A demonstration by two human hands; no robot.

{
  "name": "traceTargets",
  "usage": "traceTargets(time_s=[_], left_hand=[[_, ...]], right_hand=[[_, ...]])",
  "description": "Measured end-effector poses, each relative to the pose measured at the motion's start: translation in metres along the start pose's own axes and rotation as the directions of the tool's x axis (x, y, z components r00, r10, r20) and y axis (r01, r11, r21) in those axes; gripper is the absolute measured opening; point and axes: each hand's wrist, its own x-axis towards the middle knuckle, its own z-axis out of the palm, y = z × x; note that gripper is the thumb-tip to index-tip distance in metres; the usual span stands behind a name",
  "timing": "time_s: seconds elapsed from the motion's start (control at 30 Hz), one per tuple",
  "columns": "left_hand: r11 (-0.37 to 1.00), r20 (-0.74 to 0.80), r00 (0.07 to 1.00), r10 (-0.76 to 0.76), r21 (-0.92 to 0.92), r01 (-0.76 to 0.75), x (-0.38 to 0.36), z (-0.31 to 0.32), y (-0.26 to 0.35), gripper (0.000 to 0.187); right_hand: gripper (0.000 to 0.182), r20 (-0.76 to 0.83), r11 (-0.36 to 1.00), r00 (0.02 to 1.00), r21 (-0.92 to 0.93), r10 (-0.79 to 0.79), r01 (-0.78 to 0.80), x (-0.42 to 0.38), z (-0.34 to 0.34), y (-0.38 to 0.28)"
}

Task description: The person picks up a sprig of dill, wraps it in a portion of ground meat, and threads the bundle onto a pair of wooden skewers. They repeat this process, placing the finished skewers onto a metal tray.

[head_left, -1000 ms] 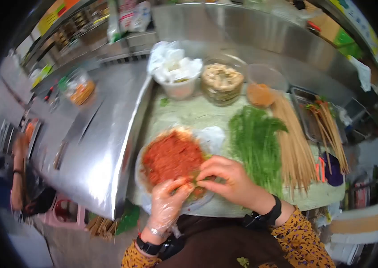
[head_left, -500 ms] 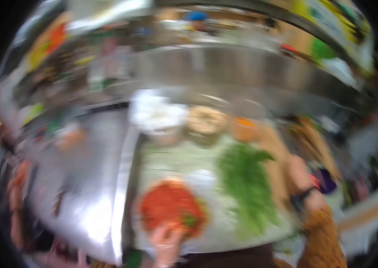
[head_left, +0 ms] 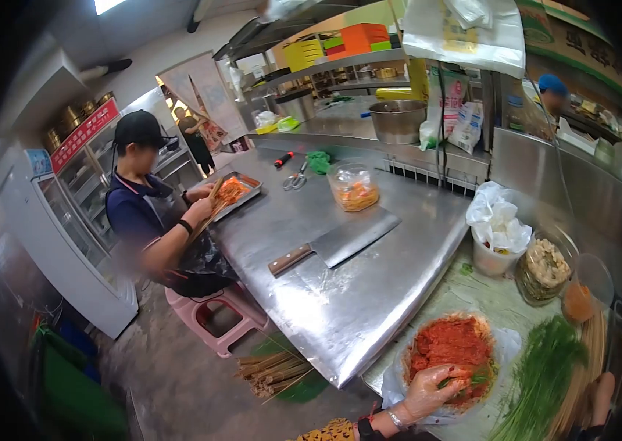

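My left hand [head_left: 430,393], in a clear plastic glove, reaches over the bowl of red-coated food [head_left: 452,342]. Its fingers are closed around a small bunch of feathery green herb [head_left: 478,377], low over the red food. The bowl [head_left: 405,353] sits on a crumpled plastic bag. On the right, my right hand [head_left: 601,393] is beside a bundle of thin wooden skewers [head_left: 579,375]; its fingers are mostly hidden. Between the bowl and skewers lies a long pile of the same green herb [head_left: 546,371].
A large cleaver [head_left: 355,239] lies on the steel table [head_left: 289,287]. Behind the herbs stand a bag-topped white tub [head_left: 493,257], a jar of pale pieces [head_left: 544,268] and an orange-filled container [head_left: 583,294]. A person [head_left: 153,206] across the table holds sticks over a tray [head_left: 241,198].
My view has swung left, bringing the person, cleaver and room into sight, and the bowl now appears farther right. My left hand is still at the bowl, my right by the skewers.
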Motion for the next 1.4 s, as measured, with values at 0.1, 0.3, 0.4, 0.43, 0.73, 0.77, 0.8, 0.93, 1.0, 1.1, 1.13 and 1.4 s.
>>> traceTargets(time_s=[0.1, 0.3, 0.4, 0.43, 0.73, 0.77, 0.8, 0.93, 1.0, 1.1, 1.13, 1.4], left_hand=[[0.991, -0.014, 0.996, -0.084, -0.109, 0.082, 0.002, -0.004, 0.014, 0.021], [0.801, -0.021, 0.936, -0.351, -0.525, 0.289, 0.012, -0.011, 0.031, 0.021], [0.559, 0.045, 0.899, -0.435, -0.770, 0.309, 0.014, -0.001, 0.029, 0.026], [0.503, 0.023, 0.885, -0.464, -0.816, 0.285, 0.019, 0.003, 0.035, 0.024], [0.375, 0.021, 0.851, -0.524, -0.892, 0.252, 0.026, 0.023, 0.057, 0.013], [0.372, 0.016, 0.843, -0.537, -0.893, 0.254, 0.026, 0.023, 0.059, 0.014], [0.364, 0.029, 0.842, -0.539, -0.893, 0.264, 0.026, 0.022, 0.059, 0.014], [0.528, 0.006, 0.848, -0.529, -0.780, 0.336, 0.024, 0.025, 0.053, 0.016], [0.719, -0.025, 0.879, -0.477, -0.586, 0.374, 0.024, 0.024, 0.050, 0.017], [0.839, -0.049, 0.923, -0.382, -0.437, 0.324, 0.018, 0.018, 0.042, 0.016], [0.874, -0.047, 0.935, -0.352, -0.375, 0.310, 0.017, 0.015, 0.041, 0.016], [0.971, 0.028, 0.978, -0.209, -0.113, 0.211, 0.015, 0.013, 0.057, 0.019]], right_hand=[[0.013, 0.031, 0.994, 0.995, -0.037, -0.097, 0.099, 0.000, -0.011, 0.010], [0.009, 0.357, 0.614, 0.921, 0.695, 0.156, -0.374, -0.019, -0.113, -0.068], [0.011, 0.063, 0.096, 0.997, 0.994, -0.034, -0.059, -0.033, -0.095, -0.095], [0.012, 0.034, -0.013, 0.981, 0.999, 0.192, -0.032, -0.050, -0.098, -0.135], [0.009, 0.009, -0.319, 0.983, 0.945, -0.183, -0.068, -0.147, -0.098, -0.306], [0.009, 0.015, -0.347, 0.970, 0.932, -0.244, -0.102, -0.150, -0.100, -0.307], [0.009, 0.014, -0.378, 0.950, 0.916, -0.311, -0.138, -0.151, -0.101, -0.307], [0.011, -0.007, -0.332, 0.879, 0.927, -0.477, -0.172, -0.147, -0.108, -0.299], [0.014, 0.131, -0.172, 0.747, 0.934, -0.651, -0.314, -0.148, -0.115, -0.299], [0.020, 0.155, -0.130, 0.738, 0.941, -0.657, -0.314, -0.137, -0.120, -0.283], [0.022, 0.143, -0.174, 0.761, 0.931, -0.633, -0.320, -0.132, -0.122, -0.278], [0.030, 0.291, -0.235, 0.810, 0.858, -0.510, -0.456, -0.101, -0.114, -0.272]])
